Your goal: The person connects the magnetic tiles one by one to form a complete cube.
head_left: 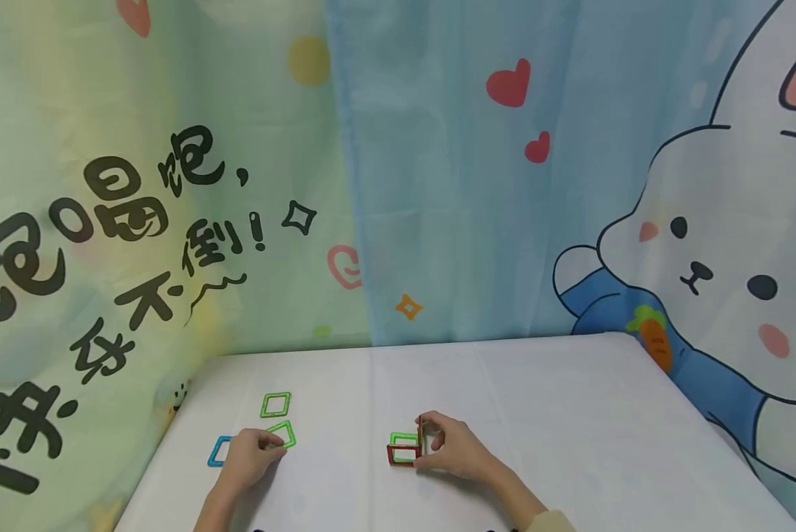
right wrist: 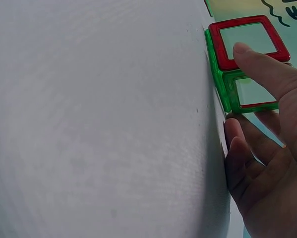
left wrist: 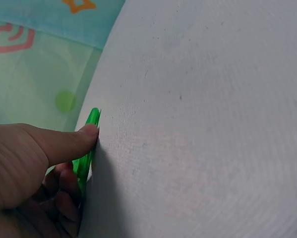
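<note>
Green tile (head_left: 282, 434) pinched by left hand (head_left: 250, 457).

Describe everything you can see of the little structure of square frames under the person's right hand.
The structure is built of hollow square frames that look like glossy plastic, some red and some green. A green frame lies flat on the white table as a base, and red and green frames stand upright along its edges, forming a partly walled open box. The right hand holds it from its right side, fingers on an upright red frame.

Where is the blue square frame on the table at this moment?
In the head view, the blue square frame lies flat at the table's left side, just left of the left hand, with two green square frames beyond it.
</note>
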A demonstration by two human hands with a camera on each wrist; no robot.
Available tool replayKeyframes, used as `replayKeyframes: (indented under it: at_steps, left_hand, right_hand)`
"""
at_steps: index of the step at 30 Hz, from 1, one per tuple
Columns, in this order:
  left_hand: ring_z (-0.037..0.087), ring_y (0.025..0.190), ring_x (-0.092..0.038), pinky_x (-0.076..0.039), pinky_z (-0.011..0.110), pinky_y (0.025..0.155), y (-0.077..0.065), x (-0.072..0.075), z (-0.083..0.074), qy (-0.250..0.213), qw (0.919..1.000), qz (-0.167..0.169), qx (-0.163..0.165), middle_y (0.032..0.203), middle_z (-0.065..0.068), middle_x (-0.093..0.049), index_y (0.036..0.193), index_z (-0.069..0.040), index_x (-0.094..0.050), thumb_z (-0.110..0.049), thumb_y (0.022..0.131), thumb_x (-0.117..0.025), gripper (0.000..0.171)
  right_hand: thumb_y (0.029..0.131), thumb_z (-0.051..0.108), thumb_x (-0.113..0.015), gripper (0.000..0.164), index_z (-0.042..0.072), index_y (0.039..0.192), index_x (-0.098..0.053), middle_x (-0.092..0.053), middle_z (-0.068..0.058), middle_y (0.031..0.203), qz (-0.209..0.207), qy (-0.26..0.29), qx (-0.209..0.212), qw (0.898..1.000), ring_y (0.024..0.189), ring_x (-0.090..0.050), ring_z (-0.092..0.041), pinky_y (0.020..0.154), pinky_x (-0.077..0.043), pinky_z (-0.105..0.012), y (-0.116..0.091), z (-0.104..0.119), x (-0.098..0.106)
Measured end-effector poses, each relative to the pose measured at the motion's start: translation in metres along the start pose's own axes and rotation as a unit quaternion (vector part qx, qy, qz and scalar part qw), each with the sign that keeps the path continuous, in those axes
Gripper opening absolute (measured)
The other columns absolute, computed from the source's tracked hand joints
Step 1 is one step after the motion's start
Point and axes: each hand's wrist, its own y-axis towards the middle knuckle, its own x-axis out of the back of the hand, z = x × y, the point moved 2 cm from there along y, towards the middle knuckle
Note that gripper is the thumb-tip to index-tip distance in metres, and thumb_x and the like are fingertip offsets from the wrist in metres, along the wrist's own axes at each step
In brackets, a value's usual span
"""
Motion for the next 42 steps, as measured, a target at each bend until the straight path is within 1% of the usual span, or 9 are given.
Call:
replayKeyframes:
  at_steps: [4,7,11,17,23,27,31,38,42]
  left_hand:
    - [0.02,0.08,-0.055,-0.047,0.036,0.068,0.0,0.002,-0.008,-0.009,0.9999,0.007,-0.012,0.087,0.002,-0.059,0.087,-0.006,-0.074,-0.009,0.081,-0.077,0.007]
    - [0.021,0.083,-0.059,-0.049,0.039,0.068,0.001,0.003,-0.016,-0.028,0.9989,0.018,-0.033,0.095,0.004,-0.064,0.088,-0.008,-0.075,-0.011,0.084,-0.075,0.005]
    - [0.015,0.074,-0.06,-0.048,0.033,0.062,0.001,0.002,-0.026,-0.047,0.9968,0.033,-0.055,0.091,0.002,-0.069,0.089,-0.008,-0.074,-0.014,0.088,-0.072,0.006]
    - [0.013,0.072,-0.057,-0.046,0.031,0.063,0.001,-0.008,-0.029,-0.062,0.9953,0.038,-0.064,0.088,-0.002,-0.069,0.09,-0.009,-0.075,-0.017,0.089,-0.071,0.008]
    - [0.013,0.071,-0.058,-0.047,0.029,0.061,0.0,-0.016,-0.021,-0.081,0.9943,0.008,-0.069,0.086,-0.001,-0.068,0.096,-0.006,-0.074,-0.012,0.089,-0.07,0.01]
    - [0.013,0.074,-0.059,-0.048,0.028,0.062,0.001,-0.016,-0.022,-0.076,0.9934,-0.013,-0.085,0.088,0.001,-0.068,0.102,-0.003,-0.073,-0.006,0.086,-0.073,0.016]
    - [0.013,0.073,-0.059,-0.048,0.027,0.062,0.004,-0.02,-0.025,-0.08,0.9917,-0.043,-0.092,0.082,0.001,-0.067,0.096,-0.002,-0.072,-0.005,0.082,-0.077,0.016]
    - [0.012,0.068,-0.062,-0.049,0.025,0.058,0.003,-0.027,-0.022,-0.12,0.9889,-0.069,-0.053,0.077,0.0,-0.069,0.087,-0.003,-0.074,-0.01,0.078,-0.081,0.013]
    - [0.014,0.072,-0.064,-0.049,0.024,0.061,0.004,-0.03,-0.025,-0.149,0.9832,-0.089,-0.057,0.083,0.005,-0.071,0.091,-0.002,-0.076,-0.009,0.081,-0.079,0.013]
  right_hand:
    - [0.072,0.023,-0.087,0.065,0.002,0.125,-0.056,-0.065,-0.009,0.114,0.006,0.001,-0.002,1.0,0.077,-0.05,-0.017,0.063,-0.041,-0.028,0.003,0.002,0.0]
    - [0.072,0.021,-0.088,0.065,0.002,0.125,-0.057,-0.065,-0.009,0.113,0.006,-0.001,-0.005,1.0,0.077,-0.051,-0.017,0.063,-0.041,-0.028,0.004,0.002,0.0]
    - [0.071,0.022,-0.088,0.065,0.003,0.125,-0.057,-0.066,-0.008,0.112,0.008,-0.001,-0.001,1.0,0.077,-0.051,-0.018,0.064,-0.041,-0.028,0.004,0.002,-0.001]
    - [0.072,0.022,-0.088,0.065,0.003,0.125,-0.056,-0.066,-0.008,0.112,0.011,0.007,-0.002,1.0,0.078,-0.051,-0.018,0.064,-0.041,-0.028,0.002,0.002,-0.003]
    - [0.072,0.021,-0.088,0.065,0.003,0.126,-0.056,-0.065,-0.009,0.113,0.017,0.007,-0.007,1.0,0.079,-0.051,-0.017,0.064,-0.041,-0.029,0.0,-0.001,-0.005]
    - [0.072,0.024,-0.087,0.066,0.003,0.126,-0.056,-0.065,-0.009,0.114,0.009,0.003,-0.008,1.0,0.079,-0.052,-0.018,0.065,-0.042,-0.028,-0.001,0.0,-0.003]
    - [0.071,0.025,-0.088,0.066,0.003,0.125,-0.057,-0.065,-0.007,0.112,-0.007,-0.001,-0.01,1.0,0.078,-0.052,-0.019,0.065,-0.042,-0.028,-0.002,0.0,0.002]
    - [0.071,0.025,-0.088,0.067,0.003,0.125,-0.057,-0.065,-0.007,0.111,-0.006,-0.004,-0.013,1.0,0.077,-0.052,-0.017,0.064,-0.042,-0.027,-0.004,-0.003,0.0]
    - [0.071,0.027,-0.088,0.066,0.003,0.125,-0.057,-0.064,-0.005,0.11,-0.004,-0.003,-0.007,1.0,0.076,-0.052,-0.017,0.064,-0.042,-0.028,0.001,-0.002,0.0]
